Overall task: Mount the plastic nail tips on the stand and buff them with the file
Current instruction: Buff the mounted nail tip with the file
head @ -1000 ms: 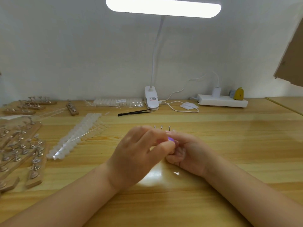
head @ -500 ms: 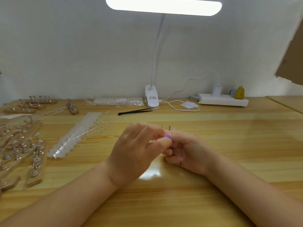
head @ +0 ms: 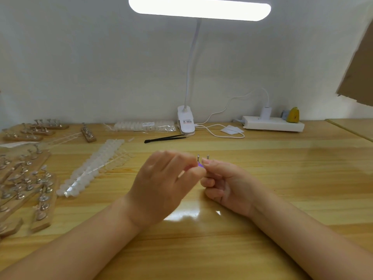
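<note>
My left hand [head: 161, 184] and my right hand [head: 228, 184] meet over the middle of the wooden table. Between their fingertips sits a small purple thing [head: 200, 165], pinched from both sides; what it is I cannot tell. Just behind the hands two metal pegs of a stand [head: 202, 157] poke up; the stand's base is hidden by my fingers. A long strip of clear plastic nail tips [head: 91, 168] lies to the left on the table.
Several wooden stands with metal pegs [head: 24, 182] crowd the left edge. At the back are a bag of nail tips [head: 144, 126], black tweezers [head: 164, 138], a white clip lamp [head: 186, 123] with its cable, and a power strip [head: 272, 123].
Both hands have lifted a little and shifted right. The leftmost of the three pegs seen earlier is now hidden behind my left fingers.
</note>
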Demonstrator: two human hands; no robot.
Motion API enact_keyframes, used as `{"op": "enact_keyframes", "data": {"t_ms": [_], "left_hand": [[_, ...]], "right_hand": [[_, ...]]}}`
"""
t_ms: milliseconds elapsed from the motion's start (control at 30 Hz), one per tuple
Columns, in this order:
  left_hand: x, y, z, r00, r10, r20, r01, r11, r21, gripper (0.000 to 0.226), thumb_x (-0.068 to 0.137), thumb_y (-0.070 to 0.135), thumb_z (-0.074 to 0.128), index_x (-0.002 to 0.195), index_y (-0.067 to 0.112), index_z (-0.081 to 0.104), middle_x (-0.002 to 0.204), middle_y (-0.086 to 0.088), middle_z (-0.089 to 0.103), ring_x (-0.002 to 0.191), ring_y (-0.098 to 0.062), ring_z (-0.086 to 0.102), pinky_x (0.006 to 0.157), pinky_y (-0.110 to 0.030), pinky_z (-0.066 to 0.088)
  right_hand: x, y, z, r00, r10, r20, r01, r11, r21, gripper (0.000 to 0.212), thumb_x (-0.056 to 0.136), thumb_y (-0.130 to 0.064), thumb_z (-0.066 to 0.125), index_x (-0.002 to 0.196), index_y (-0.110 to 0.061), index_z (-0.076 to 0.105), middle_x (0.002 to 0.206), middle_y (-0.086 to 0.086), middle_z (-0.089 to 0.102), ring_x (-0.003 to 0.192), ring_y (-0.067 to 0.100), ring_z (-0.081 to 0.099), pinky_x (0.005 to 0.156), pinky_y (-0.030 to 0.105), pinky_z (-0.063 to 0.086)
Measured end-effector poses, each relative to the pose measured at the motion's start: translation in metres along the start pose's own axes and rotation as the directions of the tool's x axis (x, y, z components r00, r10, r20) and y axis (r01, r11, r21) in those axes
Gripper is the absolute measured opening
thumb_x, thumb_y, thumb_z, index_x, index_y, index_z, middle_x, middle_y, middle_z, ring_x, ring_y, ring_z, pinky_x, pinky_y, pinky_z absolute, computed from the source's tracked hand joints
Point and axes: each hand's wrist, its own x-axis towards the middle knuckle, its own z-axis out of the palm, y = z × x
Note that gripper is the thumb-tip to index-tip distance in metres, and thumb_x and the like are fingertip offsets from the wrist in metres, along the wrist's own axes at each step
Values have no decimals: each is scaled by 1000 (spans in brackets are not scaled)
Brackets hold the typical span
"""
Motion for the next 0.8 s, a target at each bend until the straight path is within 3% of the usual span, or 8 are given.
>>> {"op": "enact_keyframes", "data": {"t_ms": [100, 267, 467, 633, 700, 800], "left_hand": [[2, 10, 3, 999, 51, 8, -51, 999, -18, 11, 95, 9, 55, 100, 19, 55, 102, 2, 51, 88, -20, 52, 74, -32, 44], [0, -4, 1, 998, -61, 26, 59, 995, 82, 15, 101, 8, 41, 99, 18, 52, 88, -5, 67, 82, -22, 50, 67, -35, 47], [2, 7, 2, 997, 72, 15, -72, 997, -16, 10, 96, 11, 55, 100, 19, 54, 102, 2, 50, 88, -19, 51, 72, -32, 45], [0, -7, -3, 998, -52, 22, 52, 999, 16, 10, 98, 8, 50, 101, 18, 52, 94, -4, 64, 83, -21, 50, 67, -38, 48], [3, 1, -3, 1000, 10, -13, -10, 999, -45, 12, 94, 9, 58, 100, 18, 54, 100, 0, 59, 83, -20, 52, 70, -35, 47], [5, 11, -1, 994, 100, -36, -104, 989, -103, 9, 96, 10, 54, 98, 19, 55, 104, 2, 53, 84, -19, 54, 70, -33, 46]], "right_hand": [[-1, 0, 2, 1000, -6, 15, 6, 1000, -21, 12, 79, -16, 63, 81, -8, 55, 66, 2, 50, 50, 5, 39, 40, 16, 19], [1, -1, 0, 999, -17, -43, 19, 999, 41, 9, 78, -15, 62, 76, -12, 54, 59, -5, 47, 51, 5, 39, 39, 14, 18], [-2, -3, 0, 995, 25, 94, -20, 998, -61, 9, 83, -17, 58, 84, -8, 57, 66, 0, 45, 50, 5, 41, 43, 18, 19], [-1, -1, -2, 997, 27, 66, -25, 999, -29, 8, 82, -21, 58, 78, -15, 54, 66, -4, 40, 55, 6, 43, 41, 15, 24], [-1, -1, -3, 994, 31, 104, -28, 999, -29, 11, 86, -21, 57, 78, -14, 57, 63, -4, 45, 52, 5, 43, 42, 15, 23], [-1, -1, -4, 984, 38, 173, -27, 997, -66, 16, 88, -23, 59, 89, -7, 55, 67, 0, 46, 50, 5, 41, 44, 17, 23]]}}
